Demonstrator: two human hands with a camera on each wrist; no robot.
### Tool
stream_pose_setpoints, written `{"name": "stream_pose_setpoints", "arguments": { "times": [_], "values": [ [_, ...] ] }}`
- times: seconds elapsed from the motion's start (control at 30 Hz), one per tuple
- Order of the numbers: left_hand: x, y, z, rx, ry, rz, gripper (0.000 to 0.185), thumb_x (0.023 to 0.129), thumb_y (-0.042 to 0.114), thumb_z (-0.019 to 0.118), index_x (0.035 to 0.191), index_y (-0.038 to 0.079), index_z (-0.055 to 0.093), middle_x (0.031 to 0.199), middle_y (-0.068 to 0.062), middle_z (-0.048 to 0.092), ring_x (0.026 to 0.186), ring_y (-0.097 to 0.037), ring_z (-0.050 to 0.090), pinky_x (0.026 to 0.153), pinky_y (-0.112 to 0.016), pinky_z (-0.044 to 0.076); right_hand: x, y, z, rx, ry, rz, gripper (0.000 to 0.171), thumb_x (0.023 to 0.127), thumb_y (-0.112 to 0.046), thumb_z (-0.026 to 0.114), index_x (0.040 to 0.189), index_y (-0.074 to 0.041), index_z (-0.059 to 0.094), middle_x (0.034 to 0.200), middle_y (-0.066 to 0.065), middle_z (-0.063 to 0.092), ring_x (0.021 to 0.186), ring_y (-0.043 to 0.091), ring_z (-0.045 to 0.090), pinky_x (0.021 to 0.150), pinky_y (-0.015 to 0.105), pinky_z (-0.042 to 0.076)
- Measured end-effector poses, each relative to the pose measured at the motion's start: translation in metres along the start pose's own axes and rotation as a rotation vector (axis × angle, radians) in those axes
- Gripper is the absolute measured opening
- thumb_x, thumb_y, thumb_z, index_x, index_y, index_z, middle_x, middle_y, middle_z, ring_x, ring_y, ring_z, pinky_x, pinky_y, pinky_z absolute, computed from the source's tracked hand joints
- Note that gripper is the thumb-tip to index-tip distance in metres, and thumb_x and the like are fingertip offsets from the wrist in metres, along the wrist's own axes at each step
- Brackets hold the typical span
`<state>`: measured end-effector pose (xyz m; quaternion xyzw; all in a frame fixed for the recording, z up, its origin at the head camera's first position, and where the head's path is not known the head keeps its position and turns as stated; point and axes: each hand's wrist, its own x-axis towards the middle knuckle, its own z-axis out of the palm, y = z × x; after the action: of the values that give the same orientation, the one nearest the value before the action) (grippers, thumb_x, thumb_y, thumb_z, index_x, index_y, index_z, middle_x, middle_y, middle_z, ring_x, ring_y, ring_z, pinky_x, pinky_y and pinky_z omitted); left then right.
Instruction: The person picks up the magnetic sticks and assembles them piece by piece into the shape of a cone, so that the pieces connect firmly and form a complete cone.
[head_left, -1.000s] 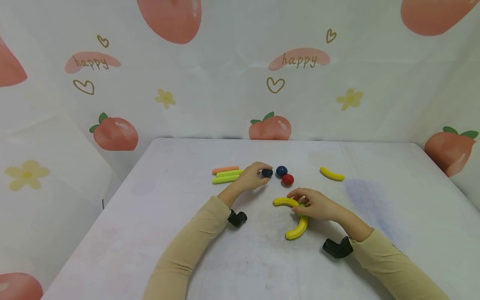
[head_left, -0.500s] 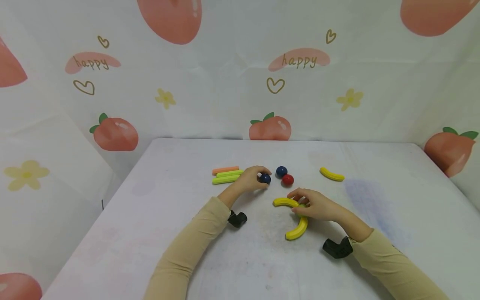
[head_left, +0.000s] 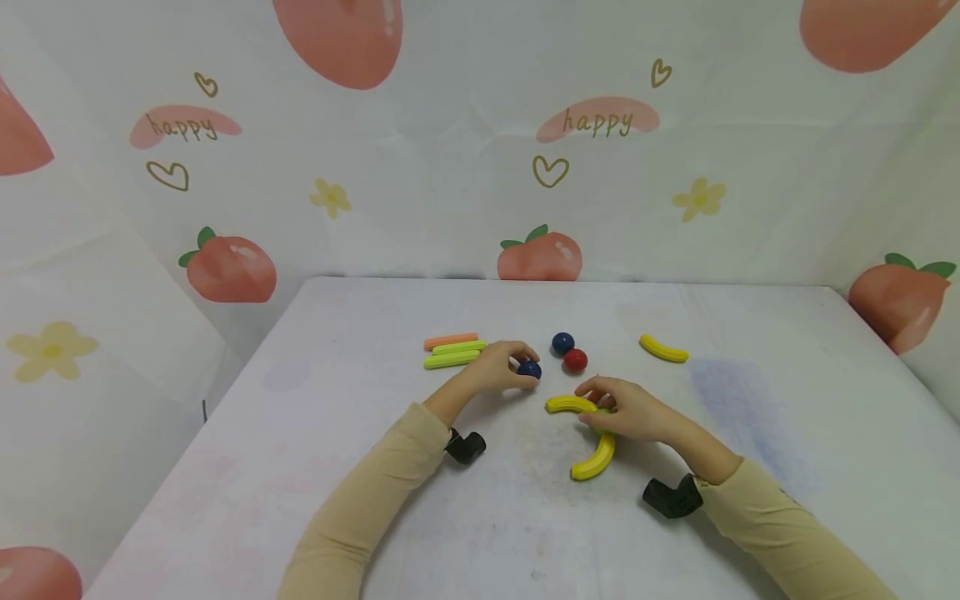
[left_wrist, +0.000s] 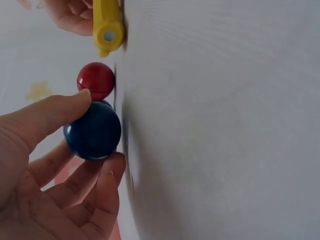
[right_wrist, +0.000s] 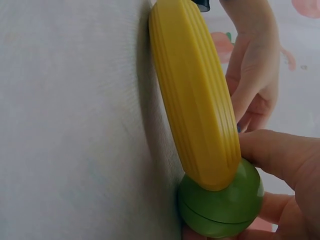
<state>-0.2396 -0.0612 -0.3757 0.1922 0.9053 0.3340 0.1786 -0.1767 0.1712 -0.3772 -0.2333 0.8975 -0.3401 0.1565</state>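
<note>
My left hand [head_left: 498,368] pinches a glossy dark blue ball [left_wrist: 93,131] between thumb and fingertips, low over the white table. My right hand [head_left: 633,410] holds a green ball [right_wrist: 220,202], mostly hidden behind its fingers in the head view. Two curved yellow sticks meet at that green ball: one stick [head_left: 568,404] points left, the other stick [head_left: 594,460] curves toward the front. The left wrist view shows a small pale hole in the end of the yellow stick [left_wrist: 108,22]. The held blue ball is apart from the stick, to its upper left in the head view.
Behind my hands lie a second dark blue ball [head_left: 562,342] and a red ball [head_left: 575,360], side by side. Two lime-green sticks [head_left: 452,358] and an orange stick [head_left: 451,342] lie at back left. A loose yellow curved stick [head_left: 663,348] is at back right.
The left hand has brought the blue ball toward the front of the table, away from the other two balls. The right hand and its yellow sticks have stayed almost still.
</note>
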Motion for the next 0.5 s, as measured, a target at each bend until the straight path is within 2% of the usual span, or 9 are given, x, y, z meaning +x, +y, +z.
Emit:
{"name": "stream_pose_setpoints", "arguments": {
  "times": [0.1, 0.23, 0.5],
  "values": [
    [-0.005, 0.001, -0.001, -0.004, -0.013, 0.004, 0.036, 0.083, 0.024, 0.070, 0.116, 0.014, 0.061, 0.120, -0.010, 0.060, 0.096, -0.020, 0.058, 0.076, -0.025, 0.049, 0.000, -0.002, 0.001, -0.013, 0.011, 0.032, 0.034, 0.088, -0.022, 0.064, 0.114, -0.002, 0.056, 0.100, 0.013, 0.063, 0.087, 0.021, 0.058, 0.078, 0.037, 0.052],
    [-0.011, 0.001, 0.000, -0.006, -0.028, 0.021, 0.035, 0.082, 0.025, 0.071, 0.114, 0.014, 0.061, 0.119, -0.011, 0.061, 0.097, -0.019, 0.060, 0.080, -0.027, 0.049, 0.001, -0.004, 0.002, -0.022, 0.023, 0.067, 0.032, 0.088, -0.022, 0.063, 0.113, -0.003, 0.057, 0.099, 0.014, 0.063, 0.086, 0.021, 0.058, 0.077, 0.037, 0.052],
    [-0.021, 0.001, 0.003, -0.036, -0.052, 0.055, 0.034, 0.082, 0.023, 0.071, 0.113, 0.013, 0.060, 0.117, -0.010, 0.061, 0.092, -0.017, 0.059, 0.081, -0.025, 0.049, 0.002, -0.003, 0.003, -0.014, 0.033, 0.085, 0.024, 0.088, -0.013, 0.060, 0.110, -0.003, 0.058, 0.097, 0.014, 0.063, 0.081, 0.018, 0.057, 0.071, 0.031, 0.053]
  ]
}}
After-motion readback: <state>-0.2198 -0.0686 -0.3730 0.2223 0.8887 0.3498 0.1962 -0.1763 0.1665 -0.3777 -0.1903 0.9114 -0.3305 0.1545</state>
